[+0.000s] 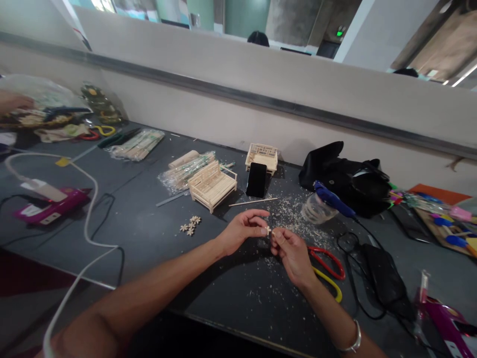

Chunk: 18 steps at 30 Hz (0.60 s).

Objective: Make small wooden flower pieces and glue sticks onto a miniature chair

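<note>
Both my hands meet over the middle of the dark table [149,238]. My left hand [244,229] pinches a tiny pale wooden piece [268,230] between thumb and fingertips. My right hand [292,253] is closed too, its fingertips touching the same piece from the right. Wood shavings [294,214] litter the table under and behind my hands. A small stick-built bench [212,185] stands to the back left, with a few wooden flower cut-outs [190,225] in front of it. A loose thin stick [253,202] lies behind my hands.
A black phone [256,179] leans on a small lattice box [262,157]. A blue glue gun [333,199] rests on a plastic cup beside a black bag [346,174]. Red and yellow cutters [328,271], cables, stick packets [136,145] and a pink tool [50,206] lie around. Another person's hand [13,102] is far left.
</note>
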Motion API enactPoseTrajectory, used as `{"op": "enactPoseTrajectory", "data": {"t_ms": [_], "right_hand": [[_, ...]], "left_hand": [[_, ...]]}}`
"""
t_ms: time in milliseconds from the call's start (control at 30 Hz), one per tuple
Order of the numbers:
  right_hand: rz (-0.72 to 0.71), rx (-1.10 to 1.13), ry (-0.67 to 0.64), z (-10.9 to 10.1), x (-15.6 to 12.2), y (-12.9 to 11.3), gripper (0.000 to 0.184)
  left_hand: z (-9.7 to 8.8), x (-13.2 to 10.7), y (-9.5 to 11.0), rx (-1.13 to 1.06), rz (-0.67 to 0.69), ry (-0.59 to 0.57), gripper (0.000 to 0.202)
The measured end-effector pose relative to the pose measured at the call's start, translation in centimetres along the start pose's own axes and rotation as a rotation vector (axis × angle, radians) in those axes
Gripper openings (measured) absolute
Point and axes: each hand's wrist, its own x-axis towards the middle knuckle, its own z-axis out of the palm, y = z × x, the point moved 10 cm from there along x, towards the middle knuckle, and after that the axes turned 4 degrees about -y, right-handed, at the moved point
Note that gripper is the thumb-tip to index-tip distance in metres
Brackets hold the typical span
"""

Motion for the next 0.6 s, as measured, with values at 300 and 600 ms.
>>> {"op": "enactPoseTrajectory", "data": {"t_ms": [300,600], "right_hand": [[0.043,0.034,-0.032,0.66,-0.35,0.39,0.044],[0.003,-0.021,0.006,0.28,-0.31,0.0,0.044]], "left_hand": [[0.09,-0.22,0.43,0.093,0.044,0.001,0.049],[-0.18,-0.12,0.21,0.038,0.03,0.025,0.048]]}}
